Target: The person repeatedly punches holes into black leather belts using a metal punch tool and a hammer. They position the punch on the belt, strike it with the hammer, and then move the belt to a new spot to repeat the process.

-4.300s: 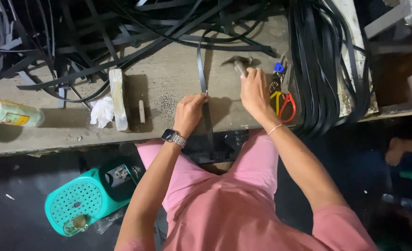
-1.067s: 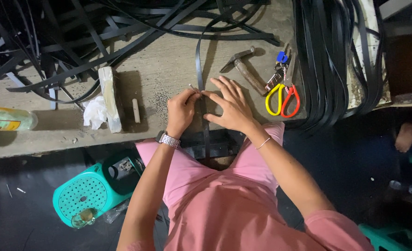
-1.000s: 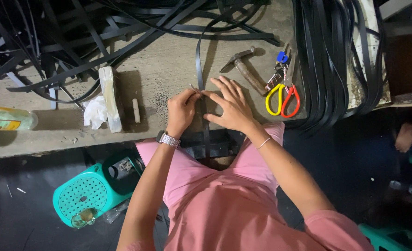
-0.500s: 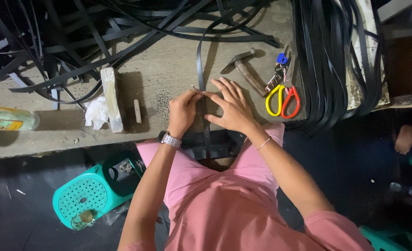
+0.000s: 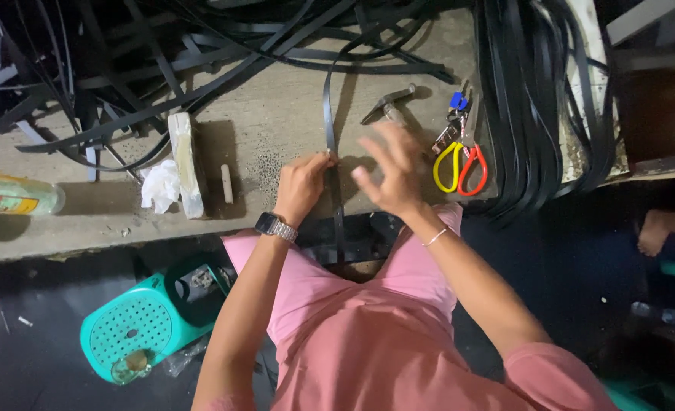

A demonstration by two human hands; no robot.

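Worn concrete worktop [image 5: 276, 129], dim room, dark floor below. Black strap [image 5: 328, 122] runs from tangled strap pile [image 5: 124, 61] at far edge across to near edge. Left hand [image 5: 303, 186] pinched shut on strap mid-worktop. Right hand [image 5: 390, 171] just beside, fingers spread, blurred, off strap. Plastic bottle [image 5: 14, 196] lying at left edge, contents unclear. Teal perforated basket [image 5: 135, 335] on floor.
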